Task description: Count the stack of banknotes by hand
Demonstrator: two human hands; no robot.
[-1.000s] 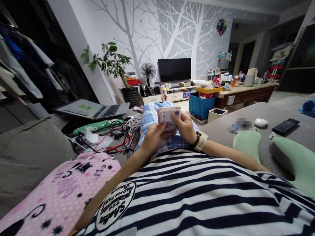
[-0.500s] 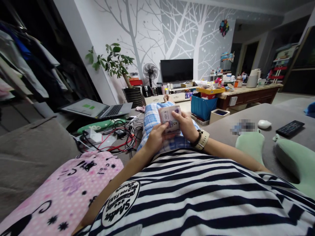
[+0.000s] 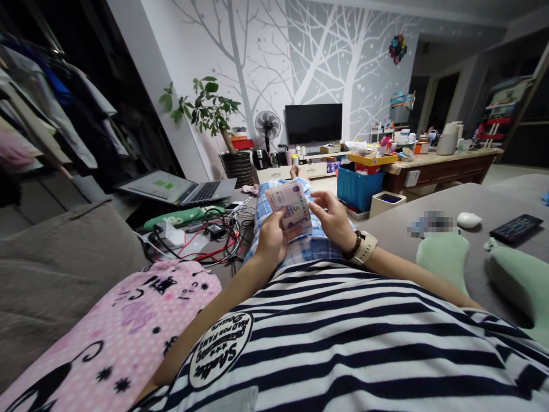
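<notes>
My left hand (image 3: 273,236) grips a stack of banknotes (image 3: 297,205), its thumb lying across their front. The top note is pale purple with a large 5. Just right of the stack is my right hand (image 3: 333,222), fingers bent and apart, with nothing visible in it. Its thumb tip is close to the notes' right edge; whether they touch I cannot tell. Under both hands lie legs in blue checked trousers (image 3: 323,249).
On the left are an open laptop (image 3: 158,187), tangled cables (image 3: 223,234) and a pink blanket (image 3: 128,320). To the right, a white mouse (image 3: 469,220), a black remote control (image 3: 516,229) and a green cushion (image 3: 444,257) lie on the grey sofa (image 3: 476,197).
My right hand has come off the front of the banknotes and moved right. The stack stays in my left hand, now tilted more. The whole view has shifted slightly.
</notes>
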